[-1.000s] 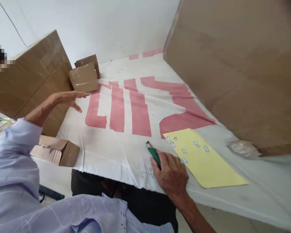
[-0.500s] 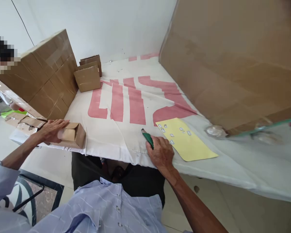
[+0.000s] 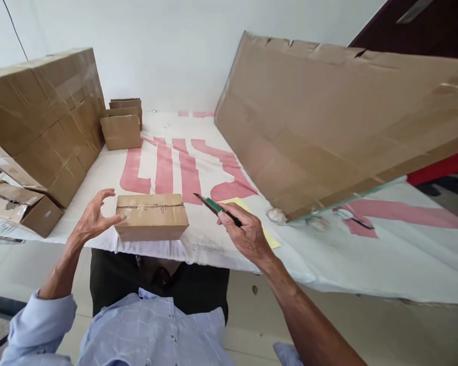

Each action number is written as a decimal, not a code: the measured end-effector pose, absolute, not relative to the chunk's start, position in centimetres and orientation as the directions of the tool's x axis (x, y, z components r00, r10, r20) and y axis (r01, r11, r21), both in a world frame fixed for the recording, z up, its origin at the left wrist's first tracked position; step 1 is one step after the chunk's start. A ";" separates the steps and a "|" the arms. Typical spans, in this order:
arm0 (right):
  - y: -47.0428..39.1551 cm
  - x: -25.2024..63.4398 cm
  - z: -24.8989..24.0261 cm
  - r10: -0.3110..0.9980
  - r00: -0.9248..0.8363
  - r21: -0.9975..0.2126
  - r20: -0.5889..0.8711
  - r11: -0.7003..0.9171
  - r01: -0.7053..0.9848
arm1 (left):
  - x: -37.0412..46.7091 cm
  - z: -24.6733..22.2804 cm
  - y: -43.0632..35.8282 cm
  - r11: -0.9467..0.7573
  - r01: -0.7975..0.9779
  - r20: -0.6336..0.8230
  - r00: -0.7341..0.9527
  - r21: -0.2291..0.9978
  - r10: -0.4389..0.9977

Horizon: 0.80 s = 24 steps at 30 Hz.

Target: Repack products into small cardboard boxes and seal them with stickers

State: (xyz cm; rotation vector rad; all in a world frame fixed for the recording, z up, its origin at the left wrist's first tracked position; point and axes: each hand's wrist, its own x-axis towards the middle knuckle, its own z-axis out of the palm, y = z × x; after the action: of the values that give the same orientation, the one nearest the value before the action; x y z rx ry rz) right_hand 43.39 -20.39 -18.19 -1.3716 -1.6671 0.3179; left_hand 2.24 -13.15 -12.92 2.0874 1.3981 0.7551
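A small brown cardboard box (image 3: pixel 151 218) lies closed near the front edge of the cloth-covered table (image 3: pixel 168 168), with a ragged seam across its top. Just left of it is my left hand (image 3: pixel 96 218), fingers and thumb apart and holding nothing; the thumb tip is at the box's left end. My right hand (image 3: pixel 244 231) grips a green and black utility knife (image 3: pixel 217 205), its blade out and pointing up-left, to the right of the box. Partly behind this hand lies a yellow sheet (image 3: pixel 270 239).
Stacked taped cartons (image 3: pixel 53 117) stand at the left, with a torn-topped box (image 3: pixel 26 208) in front. Small open boxes (image 3: pixel 121 129) sit at the back. A large cardboard piece (image 3: pixel 328 127) leans at the right, near tape rolls (image 3: pixel 277 215) and a magnifying glass (image 3: pixel 353 218).
The small box now lies in front of me, away from the other box at the left. My left hand has opened off it. My right hand has raised the knife. The view has shifted right.
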 end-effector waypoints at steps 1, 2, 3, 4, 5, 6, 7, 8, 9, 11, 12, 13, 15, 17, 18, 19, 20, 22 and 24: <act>-20.2 43.3 -16.9 0.885 -0.003 -0.694 0.466 0.368 0.618 | 1.4 -13.7 -13.3 -0.285 0.593 0.130 0.290 0.753 0.948; -19.8 42.9 -15.7 0.892 -0.061 -0.697 0.447 0.390 0.601 | 1.0 -14.5 -13.4 -0.239 0.532 0.095 0.284 0.812 0.954; -19.3 42.4 -14.7 0.897 -0.123 -0.700 0.424 0.410 0.585 | 0.8 -15.3 -13.5 -0.205 0.475 0.070 0.286 0.856 0.956; -18.7 41.7 -13.7 0.899 -0.186 -0.703 0.397 0.429 0.567 | 0.9 -16.0 -13.6 -0.183 0.425 0.059 0.290 0.887 0.955; -18.1 40.9 -12.9 0.895 -0.248 -0.707 0.370 0.445 0.550 | 1.1 -16.7 -13.6 -0.169 0.382 0.056 0.290 0.909 0.955; -17.4 39.9 -12.2 0.888 -0.305 -0.709 0.345 0.459 0.535 | 1.4 -17.2 -13.5 -0.158 0.344 0.056 0.287 0.926 0.956; -16.8 39.0 -11.6 0.876 -0.359 -0.709 0.321 0.474 0.523 | 1.7 -17.6 -13.4 -0.146 0.310 0.056 0.281 0.940 0.958; -16.1 38.1 -11.0 0.863 -0.406 -0.703 0.301 0.488 0.517 | 1.9 -17.9 -13.3 -0.133 0.281 0.052 0.277 0.951 0.959; -15.5 37.3 -10.6 0.849 -0.448 -0.694 0.280 0.501 0.516 | 2.1 -18.1 -13.3 -0.121 0.260 0.046 0.276 0.958 0.960; -14.5 35.8 -9.8 0.823 -0.516 -0.668 0.237 0.524 0.529 | 2.2 -18.3 -13.2 -0.108 0.252 0.033 0.286 0.962 0.958; -14.0 35.1 -9.4 0.811 -0.544 -0.653 0.215 0.533 0.537 | 2.1 -18.4 -13.2 -0.111 0.262 0.031 0.293 0.959 0.956; -13.6 34.5 -9.2 0.800 -0.568 -0.640 0.195 0.542 0.544 | 2.1 -18.4 -13.2 -0.121 0.276 0.034 0.300 0.954 0.953; -13.0 33.5 -8.7 0.780 -0.605 -0.616 0.163 0.559 0.555 | 2.1 -18.3 -13.3 -0.145 0.299 0.046 0.315 0.943 0.948; -12.5 32.6 -8.3 0.767 -0.627 -0.591 0.138 0.572 0.569 | 2.1 -18.3 -13.5 -0.163 0.306 0.057 0.329 0.938 0.943; -12.3 32.2 -8.1 0.764 -0.633 -0.578 0.127 0.575 0.578 | 2.2 -18.3 -13.6 -0.169 0.306 0.060 0.335 0.937 0.940; -12.1 31.9 -8.0 0.761 -0.638 -0.565 0.115 0.579 0.588 | 2.2 -18.3 -13.6 -0.172 0.302 0.063 0.339 0.937 0.939; -11.9 31.5 -7.9 0.759 -0.643 -0.549 0.102 0.582 0.600 | 2.3 -18.4 -13.6 -0.175 0.295 0.068 0.339 0.939 0.938; -11.6 30.7 -7.5 0.751 -0.656 -0.498 0.072 0.597 0.629 | 2.3 -18.7 -13.5 -0.182 0.274 0.084 0.333 0.944 0.939; -11.4 30.0 -6.9 0.740 -0.672 -0.428 0.034 0.618 0.659 | 2.3 -19.0 -13.5 -0.193 0.252 0.105 0.325 0.948 0.940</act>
State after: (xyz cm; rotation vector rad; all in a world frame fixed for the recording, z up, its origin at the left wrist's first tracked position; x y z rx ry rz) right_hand 29.96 -11.43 -6.94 -1.1546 -2.6349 0.5713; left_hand 2.34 -13.45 -19.04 1.6626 1.0899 0.9293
